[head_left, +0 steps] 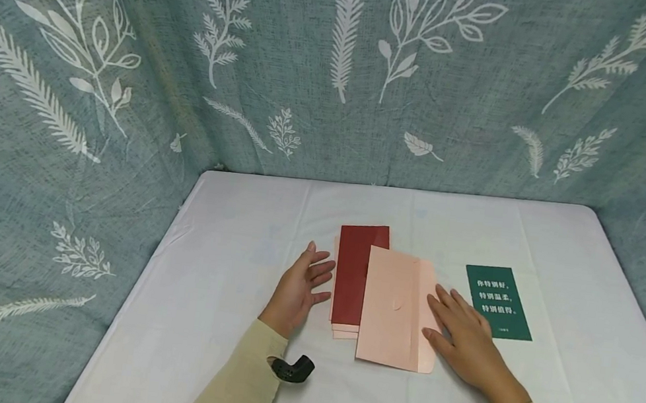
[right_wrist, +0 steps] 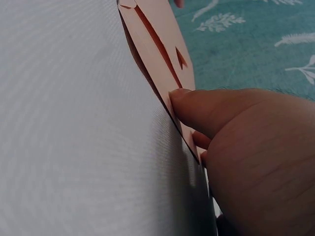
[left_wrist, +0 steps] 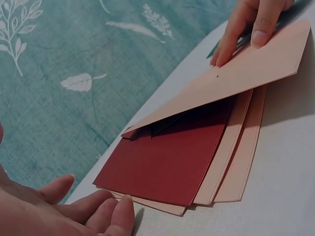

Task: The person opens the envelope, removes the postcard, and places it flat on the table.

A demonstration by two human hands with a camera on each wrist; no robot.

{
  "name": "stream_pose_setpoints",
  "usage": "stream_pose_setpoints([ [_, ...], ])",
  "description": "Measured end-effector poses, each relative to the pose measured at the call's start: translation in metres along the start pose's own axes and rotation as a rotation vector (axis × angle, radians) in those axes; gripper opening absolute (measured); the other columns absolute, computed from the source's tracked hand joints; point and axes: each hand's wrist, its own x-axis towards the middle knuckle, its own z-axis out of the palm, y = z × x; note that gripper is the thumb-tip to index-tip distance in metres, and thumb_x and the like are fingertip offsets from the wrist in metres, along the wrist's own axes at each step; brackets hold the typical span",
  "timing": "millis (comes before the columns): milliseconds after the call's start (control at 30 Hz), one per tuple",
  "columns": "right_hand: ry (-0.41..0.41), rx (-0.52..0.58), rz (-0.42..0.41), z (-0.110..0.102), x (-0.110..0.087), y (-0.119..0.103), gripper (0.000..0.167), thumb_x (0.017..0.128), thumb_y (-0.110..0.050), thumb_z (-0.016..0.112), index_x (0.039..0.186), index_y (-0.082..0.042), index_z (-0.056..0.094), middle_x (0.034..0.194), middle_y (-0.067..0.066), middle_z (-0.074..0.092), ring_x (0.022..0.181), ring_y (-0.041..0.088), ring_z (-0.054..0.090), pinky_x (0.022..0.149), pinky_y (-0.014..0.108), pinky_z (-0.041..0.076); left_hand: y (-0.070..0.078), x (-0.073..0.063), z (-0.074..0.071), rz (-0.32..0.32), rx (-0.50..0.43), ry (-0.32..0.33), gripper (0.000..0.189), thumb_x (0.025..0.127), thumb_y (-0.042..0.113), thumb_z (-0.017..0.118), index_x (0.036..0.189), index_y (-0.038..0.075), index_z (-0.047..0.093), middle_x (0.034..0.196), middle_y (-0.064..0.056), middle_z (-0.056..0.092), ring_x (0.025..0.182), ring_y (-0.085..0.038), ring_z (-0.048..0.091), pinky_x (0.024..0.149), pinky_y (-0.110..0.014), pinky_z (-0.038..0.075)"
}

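Observation:
A pink envelope (head_left: 385,308) with its flap folded out lies tilted over a small stack, raised off it at the right in the left wrist view. My right hand (head_left: 462,344) holds it by the flap side; the thumb (right_wrist: 184,101) presses its face, and the other fingers are partly hidden. Beneath is a dark red envelope (head_left: 352,278) on top of further pink envelopes (left_wrist: 241,172), whose edges stick out. Beside the stack's left edge, my left hand (head_left: 297,292) has its fingers spread and loosely bent, holding nothing; its fingertips are close to that edge.
A dark green card (head_left: 500,301) with white writing lies right of the envelopes, near my right hand. A white cloth covers the table (head_left: 231,271). Behind and at the sides hangs a teal curtain (head_left: 291,58) with white leaf patterns.

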Motion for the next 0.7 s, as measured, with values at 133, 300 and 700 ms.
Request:
stream_pose_setpoints([
  [133, 0.002, -0.006, -0.004, 0.0003, 0.0002, 0.0007, 0.067, 0.108, -0.033, 0.069, 0.163, -0.002, 0.048, 0.174, 0.020, 0.033, 0.160, 0.046, 0.021, 0.116, 0.072, 0.015, 0.0007, 0.0001, 0.0009, -0.004, -0.002, 0.004, 0.096, 0.106, 0.074, 0.048, 0.165, -0.001, 0.037, 0.164, -0.025, 0.041, 0.152, -0.042, 0.034, 0.114, -0.062, 0.036],
  [300, 0.003, -0.008, -0.007, 0.0008, 0.0007, 0.0019, 0.067, 0.108, -0.034, 0.069, 0.163, -0.002, 0.048, 0.174, 0.019, 0.033, 0.160, 0.046, 0.021, 0.117, 0.072, 0.015, -0.0002, 0.0005, -0.0001, -0.005, -0.004, 0.006, 0.095, 0.106, 0.074, 0.049, 0.164, -0.001, 0.037, 0.164, -0.025, 0.042, 0.152, -0.041, 0.034, 0.114, -0.062, 0.036],
  [700, -0.001, -0.008, 0.002, 0.0016, 0.0013, 0.0026, 0.067, 0.108, -0.035, 0.069, 0.163, -0.002, 0.049, 0.174, 0.019, 0.033, 0.161, 0.045, 0.020, 0.117, 0.071, 0.015, -0.0024, 0.0003, 0.0002, -0.001, -0.036, 0.012, 0.096, 0.105, 0.074, 0.050, 0.162, -0.003, 0.038, 0.163, -0.025, 0.042, 0.151, -0.041, 0.034, 0.113, -0.060, 0.036],
])
